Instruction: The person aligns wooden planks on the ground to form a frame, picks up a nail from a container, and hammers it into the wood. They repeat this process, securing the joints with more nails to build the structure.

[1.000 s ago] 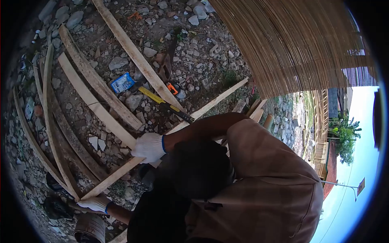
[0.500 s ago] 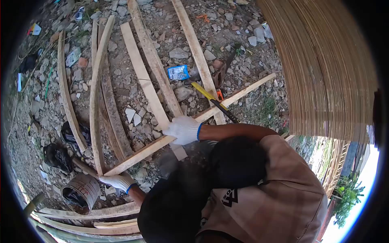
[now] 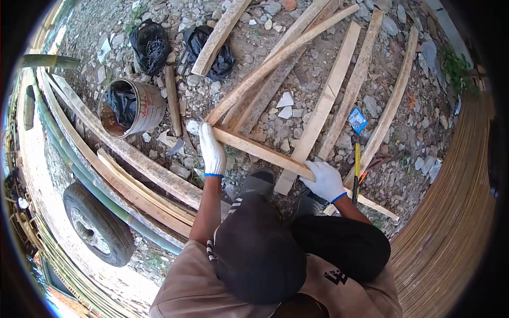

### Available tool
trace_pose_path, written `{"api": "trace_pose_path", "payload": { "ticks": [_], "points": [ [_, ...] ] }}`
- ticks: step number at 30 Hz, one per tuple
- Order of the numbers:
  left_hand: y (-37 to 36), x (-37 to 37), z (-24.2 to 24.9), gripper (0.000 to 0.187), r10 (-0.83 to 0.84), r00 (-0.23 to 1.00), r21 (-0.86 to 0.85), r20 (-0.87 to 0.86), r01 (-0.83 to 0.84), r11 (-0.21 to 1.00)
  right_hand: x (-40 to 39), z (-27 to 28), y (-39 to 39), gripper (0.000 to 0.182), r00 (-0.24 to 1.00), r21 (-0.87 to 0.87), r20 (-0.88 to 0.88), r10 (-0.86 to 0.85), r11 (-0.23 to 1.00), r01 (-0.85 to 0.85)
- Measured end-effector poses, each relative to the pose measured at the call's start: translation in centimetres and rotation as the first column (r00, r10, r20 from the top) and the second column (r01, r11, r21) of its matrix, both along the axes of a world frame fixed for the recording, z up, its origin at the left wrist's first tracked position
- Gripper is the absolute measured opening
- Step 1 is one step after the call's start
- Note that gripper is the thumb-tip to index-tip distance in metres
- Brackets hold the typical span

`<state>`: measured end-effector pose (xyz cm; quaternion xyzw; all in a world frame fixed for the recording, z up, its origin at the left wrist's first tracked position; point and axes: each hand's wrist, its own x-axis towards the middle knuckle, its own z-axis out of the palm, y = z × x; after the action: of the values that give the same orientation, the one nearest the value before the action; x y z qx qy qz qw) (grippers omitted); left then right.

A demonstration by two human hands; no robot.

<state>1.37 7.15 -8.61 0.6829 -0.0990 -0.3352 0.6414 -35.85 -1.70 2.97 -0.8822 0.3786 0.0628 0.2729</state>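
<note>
A pale wooden strip (image 3: pixel 262 152) runs slantwise between my two hands, both in white knitted gloves with blue cuffs. At its left end, my left hand (image 3: pixel 212 152) is closed around the strip, beside the tip of a long curved strip (image 3: pixel 281 64). My right hand (image 3: pixel 324 181) grips it farther right. Under the held strip, near my right hand, a flat pale board (image 3: pixel 326 98) lies on the ground. A yellow and black tool (image 3: pixel 357 165) lies right of my right hand.
Rough strips (image 3: pixel 356 85) lie on stony ground. At the left are a bucket (image 3: pixel 142 107), black bags (image 3: pixel 150 46), a tyre (image 3: pixel 99 225) and green bamboo poles (image 3: pixel 119 211). A slatted stack (image 3: pixel 450 196) stands at the right, a blue packet (image 3: pixel 357 121) nearer the middle.
The view has swung round, so the held strip now slopes down to the right and the bucket appears higher. Both hands remain on the strip.
</note>
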Motion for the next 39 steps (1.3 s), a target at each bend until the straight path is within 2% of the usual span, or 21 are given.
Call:
{"api": "trace_pose_path", "payload": {
  "ticks": [1, 5, 9, 10, 12, 14, 15, 17, 18, 21, 22, 24, 26, 28, 30, 32, 34, 35, 36, 38, 39],
  "points": [
    [-1.5, -1.1, 4.0, 0.055, 0.125, 0.953, -0.068, -0.276, -0.149, 0.987, 0.0, 0.0, 0.0, 0.056, 1.000, 0.027, -0.020, -0.014, 1.000, 0.014],
    [-1.7, -0.7, 5.4, 0.047, 0.049, 0.897, -0.215, -0.440, -0.159, 0.964, 0.4, 1.2, -0.5, 0.057, 0.996, 0.135, -0.089, -0.025, 0.990, 0.037],
    [-1.6, -0.3, 6.0, 0.047, 0.053, 0.882, -0.185, -0.469, -0.156, 0.970, -1.2, 1.6, -0.9, 0.055, 0.994, 0.143, 0.059, -0.096, 0.986, 0.087],
    [-1.5, -0.3, 6.2, 0.049, 0.031, 0.921, -0.159, -0.389, -0.101, 0.982, -1.7, 1.7, -1.1, 0.054, 0.978, 0.133, 0.132, -0.160, 0.981, 0.143],
    [-1.2, 0.0, 6.5, 0.052, 0.014, 0.951, -0.129, -0.309, -0.056, 0.990, -2.7, 1.7, -1.7, 0.048, 0.915, -0.131, 0.139, -0.379, 0.909, 0.397],
    [-1.0, 0.5, 7.3, 0.056, -0.176, 0.976, 0.158, 0.127, 0.156, 0.975, -4.2, 1.1, -2.7, 0.051, 0.855, -0.446, 0.123, -0.504, 0.742, 0.501],
    [-1.2, 0.4, 7.9, 0.056, -0.176, 0.976, 0.159, 0.125, 0.156, 0.975, -5.4, 0.3, -2.9, 0.051, 0.855, -0.446, 0.121, -0.504, 0.742, 0.500],
    [-2.8, -0.2, 10.9, 0.058, -0.326, 0.919, 0.136, 0.224, 0.302, 0.944, -7.6, -1.3, -3.1, 0.052, 0.661, -0.307, -0.107, -0.743, 0.657, 0.689],
    [-3.2, -0.2, 10.6, 0.058, -0.324, 0.920, 0.129, 0.221, 0.302, 0.945, -8.5, -1.7, -3.2, 0.052, 0.660, -0.314, -0.106, -0.743, 0.655, 0.687],
    [-5.0, 0.4, 10.9, 0.056, -0.393, 0.794, 0.352, 0.463, 0.242, 0.904, -10.6, -3.3, -3.7, 0.052, 0.664, -0.314, -0.122, -0.737, 0.664, 0.679],
    [-5.8, 1.0, 13.2, 0.055, -0.441, 0.778, 0.401, 0.447, 0.266, 0.876, -11.3, -3.6, -3.9, 0.052, 0.662, -0.317, -0.124, -0.739, 0.662, 0.679],
    [-7.1, 2.0, 15.8, 0.061, -0.403, 0.901, 0.316, 0.162, 0.339, 0.886, -12.2, -4.2, -4.3, 0.051, 0.688, -0.160, -0.188, -0.701, 0.713, 0.683],
    [-8.3, 2.8, 14.9, 0.071, -0.326, 0.938, 0.313, 0.118, 0.276, 0.909, -12.7, -4.8, -4.0, 0.048, 0.702, -0.186, -0.166, -0.692, 0.721, 0.667],
    [-9.5, 3.5, 14.6, 0.079, -0.129, 0.919, 0.087, -0.372, 0.173, 0.981, -12.3, -4.9, -4.3, 0.045, 0.603, -0.179, -0.177, -0.778, 0.628, 0.757],
    [-9.1, 4.8, 12.8, 0.081, -0.202, 0.892, 0.064, -0.405, 0.247, 0.967, -14.0, -6.3, -4.0, 0.044, 0.629, -0.144, -0.056, -0.775, 0.630, 0.763],
    [-9.5, 4.9, 12.5, 0.084, -0.288, 0.849, 0.027, -0.443, 0.334, 0.942, -13.7, -5.2, -4.3, 0.046, 0.510, 0.051, 0.025, -0.860, 0.510, 0.858],
    [-9.0, 3.4, 13.3, 0.066, -0.227, 0.946, 0.097, -0.232, 0.255, 0.962, -12.3, -3.4, -4.0, 0.041, 0.449, 0.103, 0.095, -0.889, 0.457, 0.883],
    [-8.3, 3.9, 13.2, 0.065, -0.426, 0.903, 0.191, -0.061, 0.430, 0.883, -11.7, -2.4, -4.1, 0.037, 0.341, 0.300, 0.085, -0.936, 0.350, 0.887],
    [-8.3, 3.0, 13.4, 0.062, -0.484, 0.874, 0.150, 0.040, 0.474, 0.868, -11.1, -1.3, -4.2, 0.033, 0.231, 0.482, 0.061, -0.971, 0.232, 0.845],
    [-8.7, -0.1, 18.1, 0.056, -0.580, 0.809, 0.119, 0.099, 0.569, 0.814, -9.0, 1.0, -4.2, 0.025, 0.226, 0.456, 0.089, -0.970, 0.241, 0.857],
    [-8.8, -0.8, 17.6, 0.050, -0.688, 0.713, 0.256, 0.134, 0.646, 0.719, -8.8, 1.1, -4.3, 0.024, 0.206, 0.473, 0.108, -0.973, 0.233, 0.850]
  ]
}}
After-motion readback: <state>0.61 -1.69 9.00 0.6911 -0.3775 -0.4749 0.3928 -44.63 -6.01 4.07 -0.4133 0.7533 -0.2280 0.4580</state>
